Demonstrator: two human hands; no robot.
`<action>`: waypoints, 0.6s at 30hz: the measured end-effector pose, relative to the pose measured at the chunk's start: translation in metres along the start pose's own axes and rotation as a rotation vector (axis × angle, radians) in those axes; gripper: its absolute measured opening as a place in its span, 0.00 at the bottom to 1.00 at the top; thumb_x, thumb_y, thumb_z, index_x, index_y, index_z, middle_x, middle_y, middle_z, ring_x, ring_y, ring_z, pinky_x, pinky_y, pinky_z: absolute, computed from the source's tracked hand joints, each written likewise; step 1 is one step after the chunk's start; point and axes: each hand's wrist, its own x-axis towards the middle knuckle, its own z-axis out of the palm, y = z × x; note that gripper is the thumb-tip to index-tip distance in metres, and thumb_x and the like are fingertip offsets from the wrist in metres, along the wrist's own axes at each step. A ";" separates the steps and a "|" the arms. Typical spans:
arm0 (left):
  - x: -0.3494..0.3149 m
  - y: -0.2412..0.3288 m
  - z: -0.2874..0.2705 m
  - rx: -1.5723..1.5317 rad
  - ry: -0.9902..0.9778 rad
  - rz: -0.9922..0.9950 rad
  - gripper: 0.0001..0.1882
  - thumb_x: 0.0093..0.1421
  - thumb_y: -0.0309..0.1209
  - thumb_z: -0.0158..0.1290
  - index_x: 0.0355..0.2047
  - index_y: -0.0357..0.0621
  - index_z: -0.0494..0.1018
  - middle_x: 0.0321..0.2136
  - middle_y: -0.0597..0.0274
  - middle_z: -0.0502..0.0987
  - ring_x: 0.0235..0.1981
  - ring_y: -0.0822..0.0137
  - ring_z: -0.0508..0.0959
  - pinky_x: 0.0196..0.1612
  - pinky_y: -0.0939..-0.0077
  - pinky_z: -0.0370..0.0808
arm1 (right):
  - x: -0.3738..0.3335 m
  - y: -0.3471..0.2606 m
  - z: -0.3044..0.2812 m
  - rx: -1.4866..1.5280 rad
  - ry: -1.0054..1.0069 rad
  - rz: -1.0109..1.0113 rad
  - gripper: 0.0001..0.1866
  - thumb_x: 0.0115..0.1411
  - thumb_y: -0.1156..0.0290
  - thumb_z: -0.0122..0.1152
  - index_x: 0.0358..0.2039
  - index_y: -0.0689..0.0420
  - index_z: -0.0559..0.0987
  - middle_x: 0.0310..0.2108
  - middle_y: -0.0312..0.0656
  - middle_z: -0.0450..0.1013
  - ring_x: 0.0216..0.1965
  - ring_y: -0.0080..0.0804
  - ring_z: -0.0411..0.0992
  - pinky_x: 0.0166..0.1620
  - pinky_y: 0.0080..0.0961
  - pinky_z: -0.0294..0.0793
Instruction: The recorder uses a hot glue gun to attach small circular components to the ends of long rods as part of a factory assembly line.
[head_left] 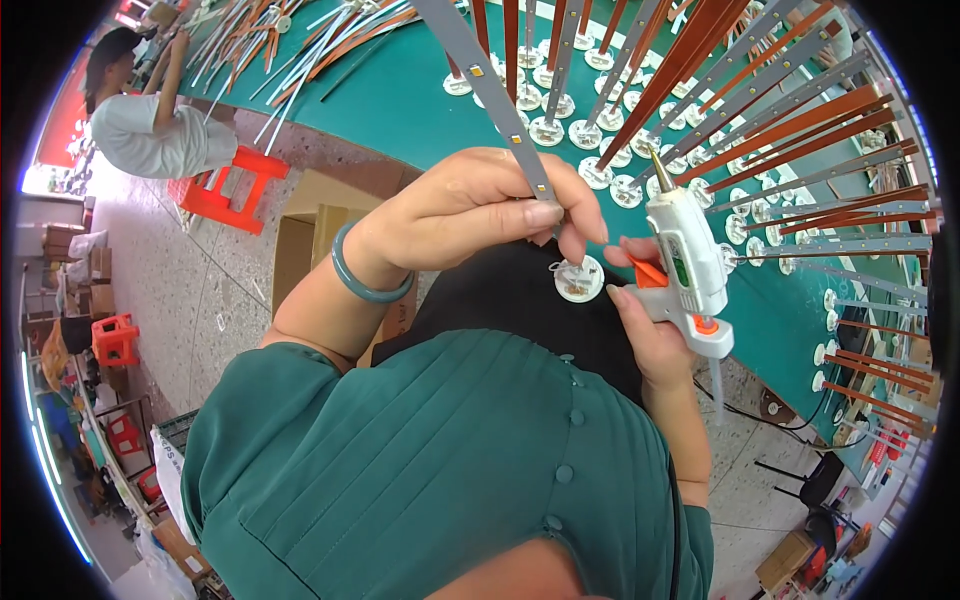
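Our left hand point(485, 205) pinches the grey LED strip point(497, 105) by its near end, thumb against fingers, on the near side of the green table point(380, 110). We judge the strip light and thin, springy rather than rigid — best held by its edges, clear of the diodes (likely fragile). The white disc point(578, 281) sits just beside those fingertips; whether they touch, we cannot tell. Rightward, our right hand point(660, 345) curls around the glue gun point(688, 250) — its nozzle probably hot.

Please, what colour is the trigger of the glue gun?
The trigger of the glue gun is orange, best seen in the head view.
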 end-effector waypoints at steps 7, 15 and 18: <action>0.005 -0.007 0.012 -0.023 0.087 0.015 0.14 0.65 0.31 0.41 0.37 0.33 0.74 0.29 0.56 0.77 0.30 0.70 0.74 0.29 0.80 0.66 | 0.000 0.003 -0.006 0.106 -0.074 0.134 0.29 0.52 0.87 0.62 0.51 0.62 0.60 0.45 0.51 0.71 0.44 0.37 0.76 0.48 0.35 0.75; 0.005 -0.016 0.012 -0.098 0.134 -0.069 0.14 0.66 0.32 0.41 0.39 0.35 0.73 0.30 0.58 0.76 0.31 0.71 0.76 0.29 0.81 0.66 | 0.001 0.002 -0.005 0.217 -0.107 0.138 0.29 0.49 0.86 0.60 0.52 0.60 0.66 0.42 0.43 0.67 0.41 0.31 0.72 0.50 0.35 0.72; 0.005 -0.021 0.009 -0.140 0.089 -0.058 0.14 0.68 0.30 0.40 0.43 0.36 0.73 0.32 0.60 0.77 0.31 0.77 0.71 0.35 0.82 0.67 | 0.004 0.007 -0.008 0.270 -0.186 0.042 0.27 0.47 0.87 0.60 0.49 0.58 0.66 0.42 0.43 0.67 0.42 0.31 0.72 0.50 0.36 0.72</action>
